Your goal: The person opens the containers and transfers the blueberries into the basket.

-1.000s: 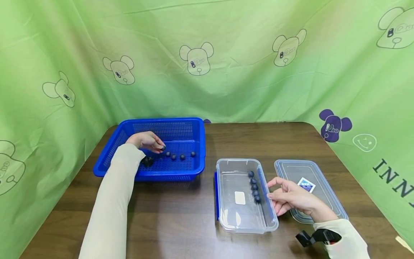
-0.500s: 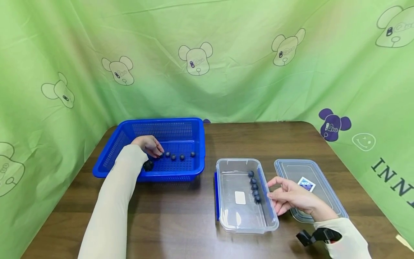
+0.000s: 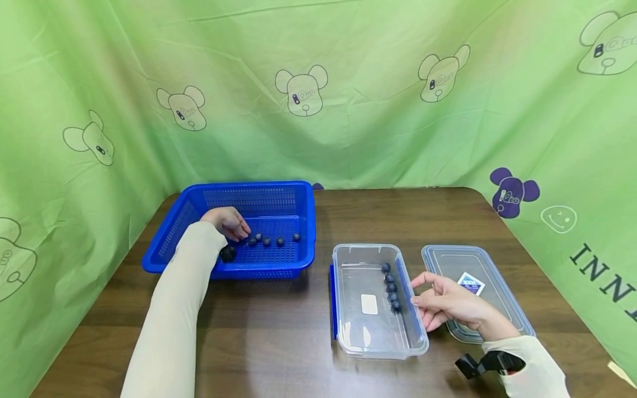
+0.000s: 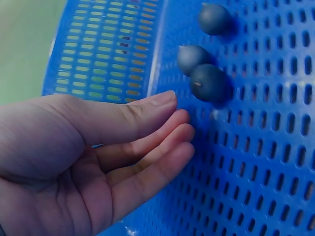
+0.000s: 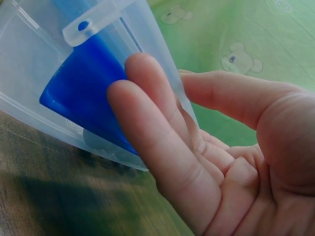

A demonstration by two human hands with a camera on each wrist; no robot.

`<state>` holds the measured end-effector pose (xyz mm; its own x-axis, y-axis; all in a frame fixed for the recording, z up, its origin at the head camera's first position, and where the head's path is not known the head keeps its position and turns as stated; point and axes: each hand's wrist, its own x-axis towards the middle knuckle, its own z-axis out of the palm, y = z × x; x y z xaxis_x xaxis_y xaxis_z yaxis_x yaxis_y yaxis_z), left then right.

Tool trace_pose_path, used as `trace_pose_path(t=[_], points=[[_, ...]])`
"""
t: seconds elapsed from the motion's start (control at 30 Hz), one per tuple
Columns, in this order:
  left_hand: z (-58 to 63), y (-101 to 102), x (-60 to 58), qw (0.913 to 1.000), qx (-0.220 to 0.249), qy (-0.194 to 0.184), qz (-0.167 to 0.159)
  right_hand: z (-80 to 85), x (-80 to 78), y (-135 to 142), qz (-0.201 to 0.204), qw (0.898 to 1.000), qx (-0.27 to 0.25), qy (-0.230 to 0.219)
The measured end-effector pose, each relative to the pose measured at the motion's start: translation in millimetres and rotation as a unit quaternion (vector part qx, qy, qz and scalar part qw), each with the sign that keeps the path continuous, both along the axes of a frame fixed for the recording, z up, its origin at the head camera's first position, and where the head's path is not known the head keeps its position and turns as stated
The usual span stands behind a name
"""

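My left hand (image 3: 230, 223) is inside the blue basket (image 3: 309, 221), over its left part. Its thumb and fingers are close together and fairly straight in the left wrist view, with nothing seen between them. Just beyond the fingertips, a dark blueberry (image 4: 209, 83) lies against a paler blueberry (image 4: 192, 60). Several blueberries lie in a loose row on the basket's floor. My right hand (image 3: 450, 301) holds the right side wall of a clear plastic container (image 3: 355, 331), near its blue latch (image 5: 91, 83). Several blueberries (image 3: 391, 287) line up inside along that wall.
A clear lid (image 3: 490, 301) with a white and blue sticker lies right of the container, partly under my right hand. Another blue latch (image 3: 333, 301) hangs at the container's left side. The wooden table (image 3: 288, 342) meets a green curtain (image 3: 368, 143) behind.
My left hand has lowered and drawn slightly left. The blueberry it pinched a second ago now lies at the left end of the row. The right hand and container have stayed still.
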<state>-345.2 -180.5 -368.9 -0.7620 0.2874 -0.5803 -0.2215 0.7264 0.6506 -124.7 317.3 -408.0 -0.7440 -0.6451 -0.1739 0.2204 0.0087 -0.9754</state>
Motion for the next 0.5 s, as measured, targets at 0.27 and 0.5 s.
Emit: trace_pose_path(t=[0.27,0.5], points=[[8.7,-4,-3.9,0.996,0.085,0.021,0.015,-0.5,0.2,0,0.001,1.0,-0.004,-0.003],[24.0,15,0.4,0.9863,0.164,0.016,0.011,-1.8,0.2,-1,-0.003,1.0,-0.004,-0.001]])
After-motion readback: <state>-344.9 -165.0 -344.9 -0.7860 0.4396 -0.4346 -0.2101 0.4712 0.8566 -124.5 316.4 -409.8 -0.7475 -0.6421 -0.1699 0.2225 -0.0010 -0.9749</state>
